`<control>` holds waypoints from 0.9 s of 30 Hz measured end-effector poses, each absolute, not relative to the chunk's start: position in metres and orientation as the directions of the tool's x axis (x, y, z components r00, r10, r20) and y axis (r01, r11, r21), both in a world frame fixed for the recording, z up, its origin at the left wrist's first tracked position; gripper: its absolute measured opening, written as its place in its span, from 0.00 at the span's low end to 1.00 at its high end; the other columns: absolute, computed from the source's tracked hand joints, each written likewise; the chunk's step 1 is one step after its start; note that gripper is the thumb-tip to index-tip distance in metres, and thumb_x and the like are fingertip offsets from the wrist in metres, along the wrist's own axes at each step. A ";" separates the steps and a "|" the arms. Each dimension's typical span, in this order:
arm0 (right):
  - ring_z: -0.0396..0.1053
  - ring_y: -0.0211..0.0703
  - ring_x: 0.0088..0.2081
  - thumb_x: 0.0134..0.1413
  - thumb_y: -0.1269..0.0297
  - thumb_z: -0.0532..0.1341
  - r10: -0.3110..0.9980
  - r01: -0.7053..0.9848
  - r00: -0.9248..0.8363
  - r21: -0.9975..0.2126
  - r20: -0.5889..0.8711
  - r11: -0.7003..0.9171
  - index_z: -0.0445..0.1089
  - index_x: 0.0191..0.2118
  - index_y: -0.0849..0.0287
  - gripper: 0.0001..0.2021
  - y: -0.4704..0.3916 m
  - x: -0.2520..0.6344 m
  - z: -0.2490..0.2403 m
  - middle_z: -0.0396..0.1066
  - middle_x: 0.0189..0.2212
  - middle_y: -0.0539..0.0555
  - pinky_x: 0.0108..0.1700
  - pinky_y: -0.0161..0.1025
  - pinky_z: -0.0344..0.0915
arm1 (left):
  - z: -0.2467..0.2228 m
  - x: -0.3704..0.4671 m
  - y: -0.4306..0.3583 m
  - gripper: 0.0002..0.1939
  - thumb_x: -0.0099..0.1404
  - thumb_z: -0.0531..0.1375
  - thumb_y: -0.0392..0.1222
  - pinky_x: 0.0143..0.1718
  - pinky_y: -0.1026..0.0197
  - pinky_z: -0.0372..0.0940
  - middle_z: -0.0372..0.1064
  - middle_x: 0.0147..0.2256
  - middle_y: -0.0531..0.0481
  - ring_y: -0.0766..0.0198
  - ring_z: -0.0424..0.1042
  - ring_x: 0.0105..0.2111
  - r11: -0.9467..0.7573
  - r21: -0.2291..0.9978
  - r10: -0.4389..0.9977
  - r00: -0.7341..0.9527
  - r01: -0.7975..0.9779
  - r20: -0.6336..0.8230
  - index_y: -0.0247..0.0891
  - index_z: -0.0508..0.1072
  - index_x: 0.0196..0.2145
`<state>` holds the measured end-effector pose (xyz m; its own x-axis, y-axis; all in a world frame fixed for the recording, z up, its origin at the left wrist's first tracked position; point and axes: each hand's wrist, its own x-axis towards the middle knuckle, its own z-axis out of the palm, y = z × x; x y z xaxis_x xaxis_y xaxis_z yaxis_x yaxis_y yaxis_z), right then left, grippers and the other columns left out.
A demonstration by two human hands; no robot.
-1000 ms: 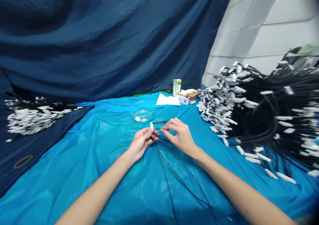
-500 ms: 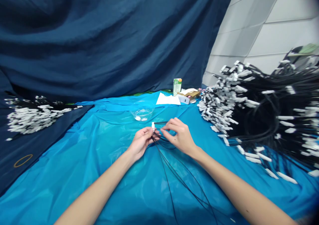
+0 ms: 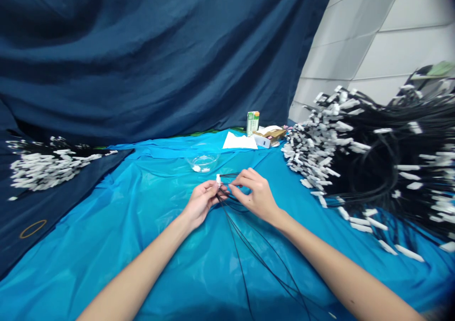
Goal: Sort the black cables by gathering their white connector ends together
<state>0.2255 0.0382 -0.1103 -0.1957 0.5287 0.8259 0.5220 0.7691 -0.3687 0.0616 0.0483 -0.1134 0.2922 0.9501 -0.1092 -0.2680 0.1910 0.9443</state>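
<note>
My left hand [image 3: 205, 201] pinches a small white plug connector [image 3: 218, 179] between thumb and fingers, its top end sticking up. Thin black wires [image 3: 229, 175] run from the connector toward the right. At the right of it, my right hand [image 3: 256, 192] is closed, thumb and forefinger pinched on a black wire close to the connector. More black wires [image 3: 261, 259] hang from below the hands and trail toward the lower edge of the view. The fingers partly hide the connector's lower end.
A clear plastic bowl [image 3: 203, 161] with a few white pieces stands beyond my hands. Behind it lie white paper [image 3: 240, 141], a small carton [image 3: 252, 123] and an open box [image 3: 272, 135]. Large bundles of black cables with white connectors lie right [image 3: 334, 117] and left [image 3: 46, 169].
</note>
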 end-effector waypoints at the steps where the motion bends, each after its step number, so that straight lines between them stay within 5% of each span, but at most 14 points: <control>1: 0.57 0.35 0.29 0.52 0.66 0.55 0.530 0.522 -0.196 -0.370 0.825 0.768 0.67 0.26 0.62 0.08 0.038 0.226 -0.110 0.62 0.24 0.51 0.35 0.36 0.54 | -0.113 0.062 0.048 0.25 0.45 0.65 0.46 0.36 0.67 0.64 0.64 0.35 0.43 0.69 0.66 0.30 0.191 0.944 0.950 0.291 -0.268 -0.110 0.26 0.62 0.34; 27: 0.57 0.34 0.28 0.51 0.65 0.56 0.589 0.490 -0.203 -0.440 0.782 0.753 0.67 0.25 0.62 0.09 0.038 0.223 -0.112 0.62 0.23 0.51 0.35 0.35 0.53 | -0.111 0.065 0.046 0.25 0.42 0.66 0.45 0.35 0.67 0.64 0.64 0.33 0.43 0.68 0.67 0.31 0.204 0.945 0.951 0.281 -0.257 -0.129 0.26 0.63 0.34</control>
<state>0.2231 0.0377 -0.1122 -0.2035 0.5891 0.7820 0.4899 0.7528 -0.4396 0.0648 0.0458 -0.1107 0.2811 0.9509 -0.1295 -0.2566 0.2045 0.9446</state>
